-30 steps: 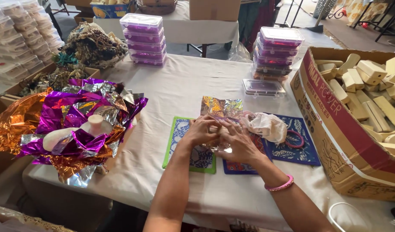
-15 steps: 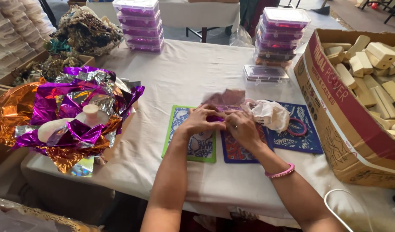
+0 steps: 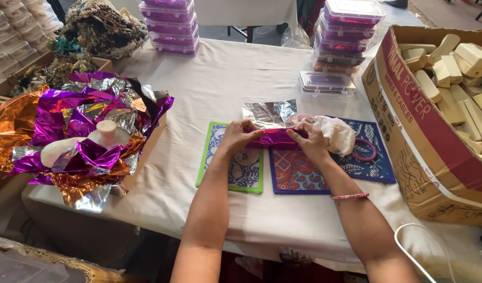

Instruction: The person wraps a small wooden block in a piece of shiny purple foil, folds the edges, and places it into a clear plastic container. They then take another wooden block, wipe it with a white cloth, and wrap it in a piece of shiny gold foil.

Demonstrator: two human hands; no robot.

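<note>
My left hand (image 3: pixel 238 136) and my right hand (image 3: pixel 308 141) both grip a long object wrapped in shiny purple foil (image 3: pixel 276 138), one hand at each end, pressing it down on patterned mats. A flap of silver foil (image 3: pixel 270 113) stands up behind it. The left hand lies over a green-edged mat (image 3: pixel 241 170), the right over a blue and red mat (image 3: pixel 296 175). A crumpled white cloth (image 3: pixel 335 132) and a pink ring (image 3: pixel 362 149) lie just right of my right hand.
A heap of purple, silver and orange foil (image 3: pixel 78 131) with a white spool (image 3: pixel 106 131) sits at left. Stacks of clear lidded boxes (image 3: pixel 346 36) stand at the back. A large cardboard box (image 3: pixel 419 136) of wooden blocks (image 3: pixel 461 68) fills the right side.
The foil piece has been rolled tighter into a long purple bundle. My hands have spread apart toward its two ends, and the camera has come closer.
</note>
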